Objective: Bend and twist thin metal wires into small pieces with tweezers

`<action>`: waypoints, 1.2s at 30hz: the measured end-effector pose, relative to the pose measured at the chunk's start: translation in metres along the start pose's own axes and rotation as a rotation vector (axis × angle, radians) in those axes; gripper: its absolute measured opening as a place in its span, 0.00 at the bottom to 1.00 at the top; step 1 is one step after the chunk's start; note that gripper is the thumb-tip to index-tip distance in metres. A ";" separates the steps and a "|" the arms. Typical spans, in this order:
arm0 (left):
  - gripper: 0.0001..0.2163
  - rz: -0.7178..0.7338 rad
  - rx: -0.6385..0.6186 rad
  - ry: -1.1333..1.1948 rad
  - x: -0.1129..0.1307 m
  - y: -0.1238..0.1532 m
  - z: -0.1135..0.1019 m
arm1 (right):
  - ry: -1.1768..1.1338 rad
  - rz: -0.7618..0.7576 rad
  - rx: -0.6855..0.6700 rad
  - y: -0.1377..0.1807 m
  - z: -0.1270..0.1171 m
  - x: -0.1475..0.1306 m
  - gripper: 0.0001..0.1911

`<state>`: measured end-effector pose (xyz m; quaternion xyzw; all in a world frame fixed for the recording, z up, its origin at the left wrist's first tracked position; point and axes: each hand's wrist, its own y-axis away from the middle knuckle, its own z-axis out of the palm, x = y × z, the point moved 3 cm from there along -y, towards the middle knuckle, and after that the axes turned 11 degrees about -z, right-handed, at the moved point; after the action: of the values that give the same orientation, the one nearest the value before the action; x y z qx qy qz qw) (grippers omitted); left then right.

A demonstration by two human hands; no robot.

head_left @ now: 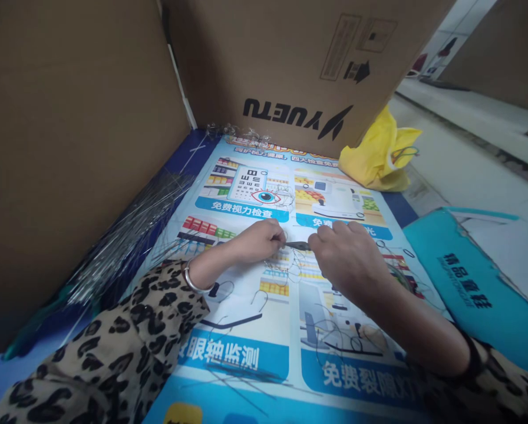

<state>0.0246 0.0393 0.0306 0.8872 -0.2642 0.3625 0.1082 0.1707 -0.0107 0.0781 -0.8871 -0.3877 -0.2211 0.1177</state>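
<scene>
My right hand (350,256) is closed around a pair of dark pliers (298,245), whose jaws point left. Fingers pinched together, my left hand (259,240) meets the tip of the pliers, on what looks like a thin wire; the contact itself is too small to see clearly. Just below the pliers, fine loops of wire (286,268) show against the printed poster (293,306). More bent wire pieces (335,341) lie below my right hand. Several straight wires (241,374) are scattered near the poster's lower part.
To the left lies a bundle of long straight wires (126,229) beside a tall cardboard panel (69,118). Another cardboard panel (290,65) stands behind the poster, with small wire pieces (233,129) at its foot. A yellow bag (376,156) and a teal box (471,282) are at right.
</scene>
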 end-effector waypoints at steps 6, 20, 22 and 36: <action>0.07 -0.089 -0.064 0.051 -0.003 0.000 -0.001 | -0.128 0.062 -0.084 0.000 0.012 0.006 0.09; 0.06 -0.078 -0.074 0.056 -0.001 0.000 0.000 | -0.203 0.071 -0.126 0.003 0.029 0.008 0.11; 0.06 -0.072 -0.079 0.052 -0.001 0.001 0.000 | -0.195 0.053 -0.122 0.003 0.028 0.008 0.10; 0.06 -0.106 -0.077 0.114 -0.002 0.001 0.000 | -0.017 0.008 0.041 0.005 0.010 0.000 0.07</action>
<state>0.0231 0.0393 0.0288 0.8731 -0.2240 0.3956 0.1759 0.1771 -0.0100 0.0692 -0.8880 -0.3895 -0.2049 0.1333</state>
